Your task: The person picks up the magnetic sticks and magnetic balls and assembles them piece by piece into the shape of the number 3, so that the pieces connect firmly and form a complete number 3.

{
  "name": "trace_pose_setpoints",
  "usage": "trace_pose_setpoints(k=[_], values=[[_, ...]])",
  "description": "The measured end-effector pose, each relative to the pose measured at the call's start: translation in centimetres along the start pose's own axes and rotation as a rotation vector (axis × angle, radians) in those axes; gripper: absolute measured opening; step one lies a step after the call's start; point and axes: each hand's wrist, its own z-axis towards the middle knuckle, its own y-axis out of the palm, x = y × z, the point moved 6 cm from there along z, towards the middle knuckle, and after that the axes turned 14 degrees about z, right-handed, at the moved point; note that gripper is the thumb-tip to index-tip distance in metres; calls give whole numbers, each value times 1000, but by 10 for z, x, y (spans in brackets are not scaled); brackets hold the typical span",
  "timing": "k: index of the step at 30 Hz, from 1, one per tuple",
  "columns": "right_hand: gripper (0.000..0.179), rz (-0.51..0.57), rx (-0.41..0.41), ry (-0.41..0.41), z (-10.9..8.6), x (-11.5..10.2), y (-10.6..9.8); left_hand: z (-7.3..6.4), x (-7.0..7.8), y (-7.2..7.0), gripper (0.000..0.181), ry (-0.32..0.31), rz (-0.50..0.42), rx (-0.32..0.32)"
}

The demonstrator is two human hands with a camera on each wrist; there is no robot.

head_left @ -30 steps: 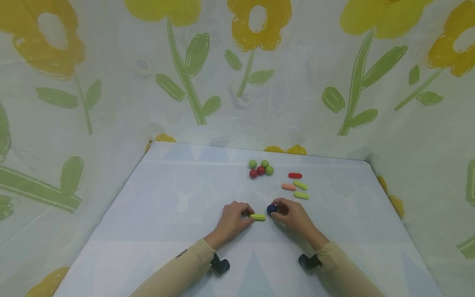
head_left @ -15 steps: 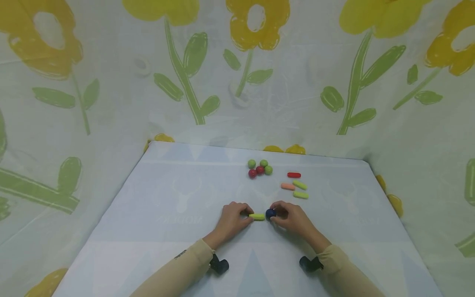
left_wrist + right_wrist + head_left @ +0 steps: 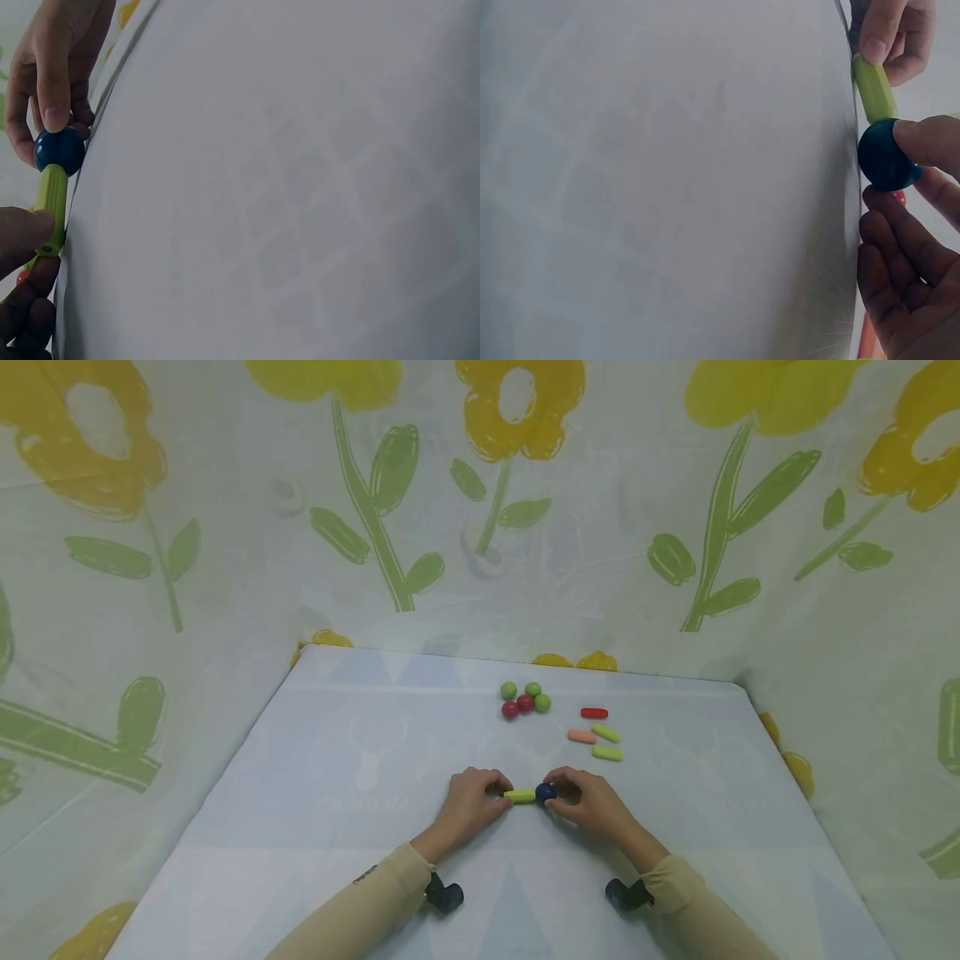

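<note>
Here, my left hand pinched the yellow-green stick by its left end, and the stick's right end met the dark blue ball. My right hand gripped that ball between thumb and fingers, nearer me than the red stick lying on the white table.
</note>
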Motion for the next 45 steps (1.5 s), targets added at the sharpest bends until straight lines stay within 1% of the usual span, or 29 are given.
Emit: trace_pose_setpoints(k=[5,14,21,25,31,38,45], values=[[29,13,3,29,0,1,0,0,0,0,14,-8,-8,-10],[28,13,-21,17,1,1,0,1,-1,0,14,-21,-3,-12],[28,23,-15,21,1,2,-1,0,-1,0,14,-26,-22,3],[28,26,-13,28,1,3,-1,0,-1,-1,15,-31,-26,0],[27,40,-23,8,2,3,-1,-1,-1,0,14,-47,-40,-9],[26,51,-24,-11,2,4,-1,0,-1,0,16,-42,-56,6],[25,51,-21,-12,2,5,-1,0,-6,-2,15,-83,-84,11]])
